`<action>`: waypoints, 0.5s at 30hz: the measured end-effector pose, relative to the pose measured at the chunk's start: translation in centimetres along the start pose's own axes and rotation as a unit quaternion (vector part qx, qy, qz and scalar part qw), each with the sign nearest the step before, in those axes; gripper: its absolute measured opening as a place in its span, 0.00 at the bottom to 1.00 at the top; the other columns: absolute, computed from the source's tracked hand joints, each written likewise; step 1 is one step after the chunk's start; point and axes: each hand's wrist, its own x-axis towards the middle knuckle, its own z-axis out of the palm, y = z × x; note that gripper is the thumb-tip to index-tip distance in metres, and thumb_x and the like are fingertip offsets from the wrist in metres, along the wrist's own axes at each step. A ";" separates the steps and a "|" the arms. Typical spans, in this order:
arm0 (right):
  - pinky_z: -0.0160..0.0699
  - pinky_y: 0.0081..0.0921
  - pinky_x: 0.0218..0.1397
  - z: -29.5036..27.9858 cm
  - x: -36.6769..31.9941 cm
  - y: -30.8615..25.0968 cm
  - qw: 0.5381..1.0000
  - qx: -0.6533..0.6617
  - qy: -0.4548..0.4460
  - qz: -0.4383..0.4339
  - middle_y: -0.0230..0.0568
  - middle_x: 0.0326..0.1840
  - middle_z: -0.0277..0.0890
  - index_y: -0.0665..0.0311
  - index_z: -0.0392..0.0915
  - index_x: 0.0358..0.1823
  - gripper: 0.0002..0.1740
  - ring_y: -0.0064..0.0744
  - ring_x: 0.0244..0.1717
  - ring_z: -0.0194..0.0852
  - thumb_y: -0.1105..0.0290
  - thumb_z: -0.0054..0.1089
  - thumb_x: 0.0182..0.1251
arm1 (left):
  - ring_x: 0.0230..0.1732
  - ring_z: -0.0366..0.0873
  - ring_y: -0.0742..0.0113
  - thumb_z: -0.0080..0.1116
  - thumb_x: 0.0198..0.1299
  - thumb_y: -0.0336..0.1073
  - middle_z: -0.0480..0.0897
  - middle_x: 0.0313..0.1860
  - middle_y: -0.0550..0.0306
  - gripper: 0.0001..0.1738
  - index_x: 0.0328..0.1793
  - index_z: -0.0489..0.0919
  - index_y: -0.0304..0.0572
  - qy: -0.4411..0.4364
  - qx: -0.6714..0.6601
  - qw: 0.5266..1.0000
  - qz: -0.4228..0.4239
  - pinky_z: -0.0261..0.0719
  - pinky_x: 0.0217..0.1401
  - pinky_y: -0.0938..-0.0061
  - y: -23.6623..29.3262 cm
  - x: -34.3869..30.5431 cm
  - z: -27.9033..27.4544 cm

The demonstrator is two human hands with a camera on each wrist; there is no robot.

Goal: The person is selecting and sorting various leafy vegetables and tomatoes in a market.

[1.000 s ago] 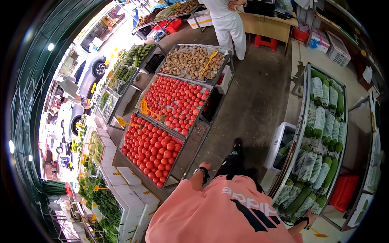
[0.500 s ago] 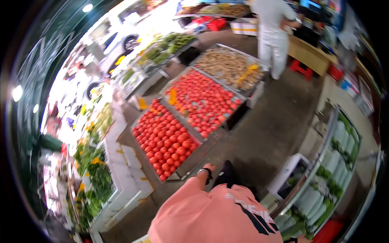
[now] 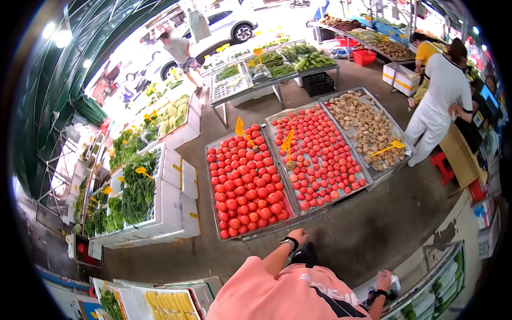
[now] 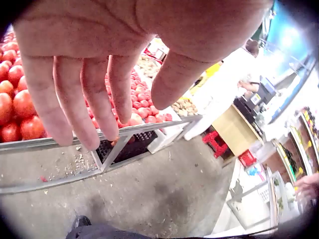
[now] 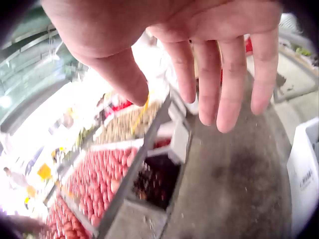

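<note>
My left hand [image 3: 298, 235] hangs just off the front edge of a tray of large red tomatoes [image 3: 247, 188]. In the left wrist view its fingers [image 4: 94, 99] hang loosely, with nothing between them and the thumb. The middle tray holds smaller red tomatoes [image 3: 320, 154] in looser rows. My right hand [image 3: 383, 280] is low on the right, near a rack of long green vegetables [image 3: 445, 285] wrapped in white netting. Its relaxed fingers [image 5: 232, 84] hold nothing in the right wrist view.
Light brown, lumpy produce [image 3: 368, 130] fills the right tray. Stacked white foam boxes [image 3: 178, 213] with leafy greens [image 3: 140, 186] stand left. Corn [image 3: 169, 304] lies low at the left. A person in white [image 3: 440, 101] stands beside a desk [image 3: 463, 154] at the right.
The view has swung right to left, so the tomato trays now lie ahead in the middle. My right hand has come away from the netted vegetables. The left hand still hangs by the trays.
</note>
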 end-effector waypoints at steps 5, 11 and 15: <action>0.81 0.39 0.66 5.5 0.8 -5.9 0.930 -0.237 -0.282 -0.006 0.58 0.59 0.86 0.71 0.77 0.68 0.48 0.48 0.61 0.86 0.39 0.75 0.57 | 0.61 0.86 0.46 0.69 0.55 0.65 0.89 0.56 0.44 0.34 0.59 0.86 0.48 -0.107 0.108 0.988 0.038 0.83 0.64 0.52 3.3 0.3 1.0; 0.86 0.38 0.52 5.7 8.5 -11.1 0.856 -0.383 -0.347 -0.001 0.54 0.38 0.90 0.72 0.91 0.36 0.48 0.44 0.46 0.91 0.23 0.67 0.54 | 0.65 0.84 0.51 0.69 0.46 0.77 0.86 0.65 0.47 0.52 0.69 0.84 0.48 -0.260 0.153 0.942 -0.150 0.81 0.68 0.55 5.0 -1.4 3.1; 0.81 0.42 0.66 5.2 13.8 -15.1 0.773 -0.434 -0.463 -0.009 0.64 0.54 0.87 0.77 0.88 0.50 0.61 0.56 0.62 0.85 0.16 0.63 0.48 | 0.68 0.82 0.54 0.64 0.55 0.68 0.84 0.68 0.49 0.46 0.73 0.81 0.45 -0.377 0.036 0.901 -0.210 0.77 0.71 0.55 6.4 1.1 4.7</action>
